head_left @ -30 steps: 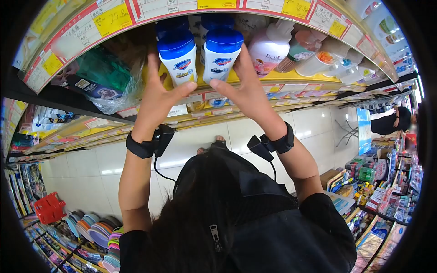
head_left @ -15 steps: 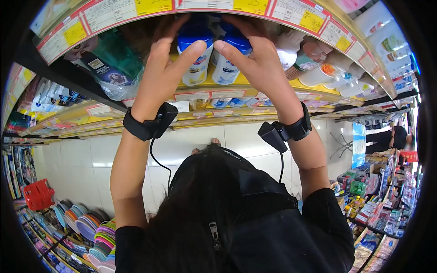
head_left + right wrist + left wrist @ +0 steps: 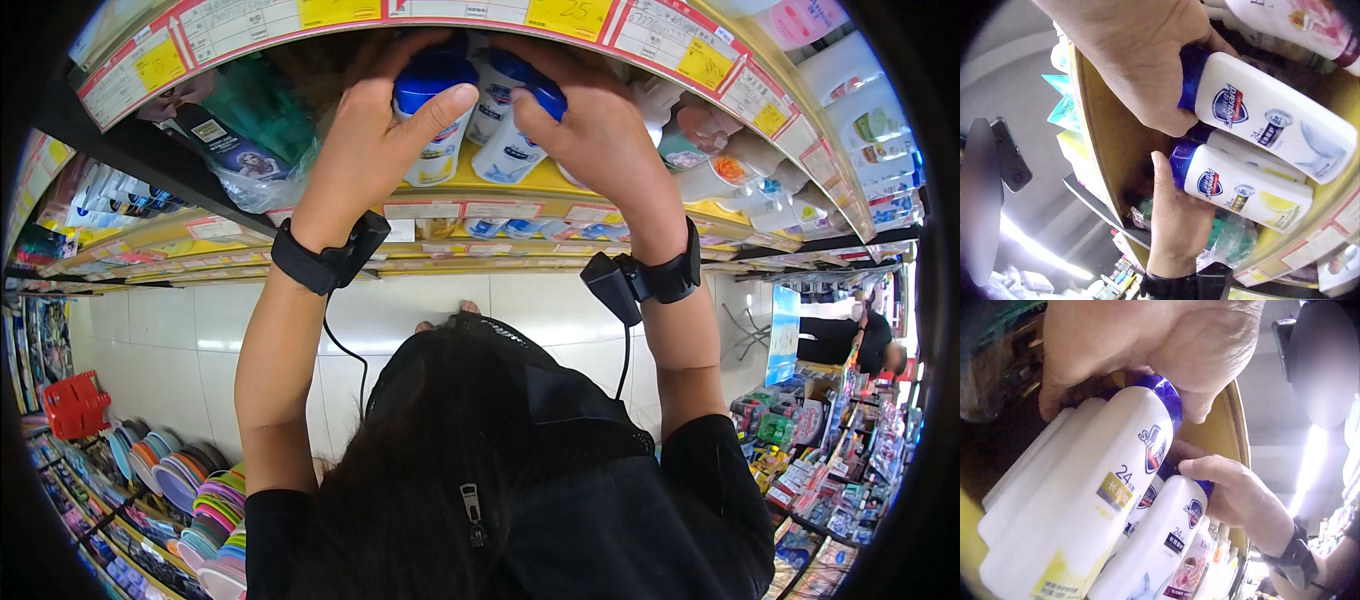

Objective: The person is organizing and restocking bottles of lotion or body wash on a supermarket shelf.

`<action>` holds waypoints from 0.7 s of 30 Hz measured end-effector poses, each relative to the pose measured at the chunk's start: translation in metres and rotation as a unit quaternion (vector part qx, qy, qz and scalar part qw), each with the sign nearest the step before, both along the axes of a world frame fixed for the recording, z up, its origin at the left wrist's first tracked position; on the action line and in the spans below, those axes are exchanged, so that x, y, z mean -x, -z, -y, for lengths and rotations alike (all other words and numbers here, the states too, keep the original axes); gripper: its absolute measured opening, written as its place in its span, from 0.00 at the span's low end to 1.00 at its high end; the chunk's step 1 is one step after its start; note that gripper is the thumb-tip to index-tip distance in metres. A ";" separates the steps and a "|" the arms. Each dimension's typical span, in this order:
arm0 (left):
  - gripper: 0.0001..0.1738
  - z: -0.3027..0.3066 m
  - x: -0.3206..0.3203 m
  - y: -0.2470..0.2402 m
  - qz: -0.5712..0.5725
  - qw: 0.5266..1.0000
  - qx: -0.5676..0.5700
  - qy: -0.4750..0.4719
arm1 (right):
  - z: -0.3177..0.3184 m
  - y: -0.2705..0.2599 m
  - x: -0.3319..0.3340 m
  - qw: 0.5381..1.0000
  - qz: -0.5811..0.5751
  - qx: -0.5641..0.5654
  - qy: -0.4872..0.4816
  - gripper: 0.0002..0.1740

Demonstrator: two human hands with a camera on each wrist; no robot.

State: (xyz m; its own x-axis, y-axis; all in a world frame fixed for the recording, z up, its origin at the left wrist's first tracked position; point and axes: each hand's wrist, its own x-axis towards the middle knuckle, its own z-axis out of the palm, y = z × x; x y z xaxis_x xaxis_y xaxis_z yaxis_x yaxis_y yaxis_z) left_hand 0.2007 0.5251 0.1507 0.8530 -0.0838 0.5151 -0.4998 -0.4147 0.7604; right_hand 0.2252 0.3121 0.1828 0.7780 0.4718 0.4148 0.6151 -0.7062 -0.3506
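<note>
Two white body wash bottles with blue caps stand side by side on the shelf, each with a shield logo. My left hand holds the yellow-marked body wash bottle round its cap, the thumb across the front. With my right hand I grip the blue-marked body wash bottle by its cap, thumb on the front side. That bottle leans to the right in the head view. Behind it, between my hands, another white bottle shows. More matching bottles line up behind the left one.
A price-tag rail of the shelf above runs just over my hands. Plastic-wrapped green packs sit to the left, and pump bottles and tubs to the right. Stacked bowls and a red basket are behind me.
Both hands have moved the two bottles from the shelf's front edge deeper in, under the upper rail. Lately the right bottle has shifted right and tilted, uncovering a bottle behind it.
</note>
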 end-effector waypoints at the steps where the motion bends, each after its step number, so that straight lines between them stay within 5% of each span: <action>1: 0.35 0.001 0.000 0.000 -0.011 1.000 0.010 0.002 | -0.002 0.001 0.000 1.000 -0.001 0.000 0.002 0.27; 11: 0.36 -0.004 0.000 0.012 0.058 0.998 -0.030 -0.011 | 0.002 0.005 0.006 0.999 0.041 -0.030 0.004 0.39; 14: 0.39 -0.006 0.007 0.023 0.006 0.995 0.098 0.029 | 0.008 0.005 0.015 0.998 0.004 -0.058 -0.006 0.41; 16: 0.41 -0.008 0.014 0.031 0.010 0.987 0.160 -0.006 | 0.013 0.012 0.020 0.996 -0.011 -0.083 -0.019 0.42; 18: 0.41 -0.015 0.021 0.055 -0.001 0.987 0.148 -0.055 | 0.018 0.028 0.024 0.987 0.113 -0.111 0.012 0.42; 21: 0.41 -0.009 0.035 0.076 -0.037 0.986 0.116 -0.114 | 0.020 0.041 0.034 0.986 0.012 -0.165 0.011 0.46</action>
State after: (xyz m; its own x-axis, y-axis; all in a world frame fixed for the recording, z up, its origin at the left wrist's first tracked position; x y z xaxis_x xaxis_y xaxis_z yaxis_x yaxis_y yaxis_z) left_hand 0.1661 0.5345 0.0748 0.8725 0.2270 0.4327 -0.3528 -0.3200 0.8793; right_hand 0.1915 0.2925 0.1418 0.7745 0.2916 0.5613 0.6122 -0.5689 -0.5492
